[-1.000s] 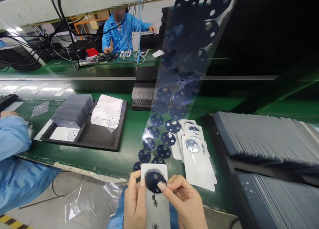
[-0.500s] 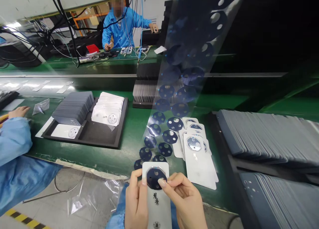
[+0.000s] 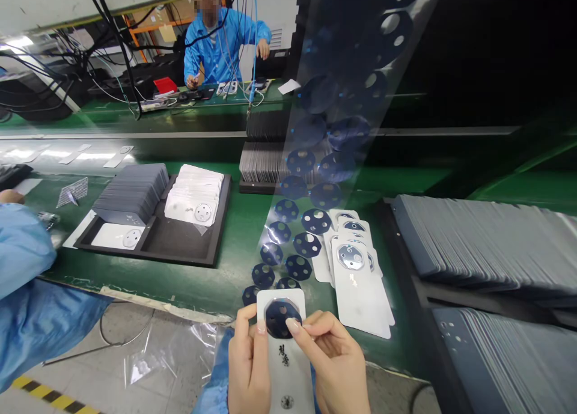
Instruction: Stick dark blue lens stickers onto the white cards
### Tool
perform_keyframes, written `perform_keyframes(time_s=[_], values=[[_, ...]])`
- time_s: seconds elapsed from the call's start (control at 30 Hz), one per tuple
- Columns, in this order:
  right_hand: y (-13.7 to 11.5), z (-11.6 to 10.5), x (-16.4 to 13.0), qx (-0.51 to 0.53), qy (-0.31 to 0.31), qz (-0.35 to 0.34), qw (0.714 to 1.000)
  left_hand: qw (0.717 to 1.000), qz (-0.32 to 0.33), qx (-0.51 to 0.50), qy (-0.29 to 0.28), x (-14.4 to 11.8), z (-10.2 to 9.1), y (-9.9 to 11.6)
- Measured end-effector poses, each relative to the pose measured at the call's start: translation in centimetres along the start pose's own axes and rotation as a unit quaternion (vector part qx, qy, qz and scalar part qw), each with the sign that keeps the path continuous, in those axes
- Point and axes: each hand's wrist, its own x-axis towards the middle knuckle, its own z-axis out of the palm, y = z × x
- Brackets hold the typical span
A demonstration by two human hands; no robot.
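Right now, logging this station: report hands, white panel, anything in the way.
Left hand grips white panel's left edge. Right hand pinches dark octagonal film piece over panel's upper end. Clear strip of similar pieces just beyond; nothing seen blocking hands.

A green workbench (image 3: 243, 237) is stretching across the room, its front edge looking worn and peeling. Below, a grey tiled floor (image 3: 106, 381) is showing, with yellow-and-black striped tape (image 3: 49, 395) running along it at lower left. A scuffed, pale beam (image 3: 54, 5) is crossing overhead, and black cables (image 3: 131, 80) are hanging in front of it and beneath it. Farther back, an orange shelf frame (image 3: 155, 27) is standing near a pale wall (image 3: 286, 8). At upper left, a white light (image 3: 20, 42) is glowing; the upper right is sitting in deep shadow.
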Motion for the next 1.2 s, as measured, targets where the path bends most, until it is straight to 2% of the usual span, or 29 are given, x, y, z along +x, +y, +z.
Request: perform_keyframes(time_s=[0.4, 0.77, 1.2], values=[[-0.30, -0.05, -0.10, 0.000, -0.004, 0.004, 1.000, 0.999, 0.011, 0.009, 0.035, -0.02, -0.05, -0.40], [-0.64, -0.13, -0.17, -0.003, -0.001, -0.002, 1.000, 1.000, -0.002, 0.003, 0.012, 0.08, -0.19, 0.14], [-0.44, -0.36, -0.17, -0.024, -0.001, -0.002, 1.000, 1.000, 0.001, 0.010, 0.022, 0.08, 0.01, 0.19]])
